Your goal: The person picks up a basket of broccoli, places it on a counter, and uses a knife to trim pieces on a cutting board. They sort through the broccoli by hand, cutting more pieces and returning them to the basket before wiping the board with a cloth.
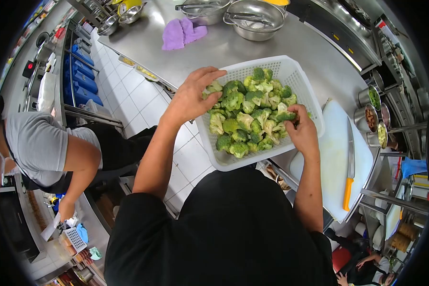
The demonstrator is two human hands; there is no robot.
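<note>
White perforated basket of broccoli florets sits on steel counter edge, long axis diagonal from near-left to far-right; left hand w/ fingers loosely spread rests on its left rim, right hand is pinched closed on a floret at right side.

A white perforated plastic basket is sitting on the brushed, glossy steel bench; beside the basket, a smooth white plastic cutting board is carrying a metal-bladed, orange-handled knife.
</note>
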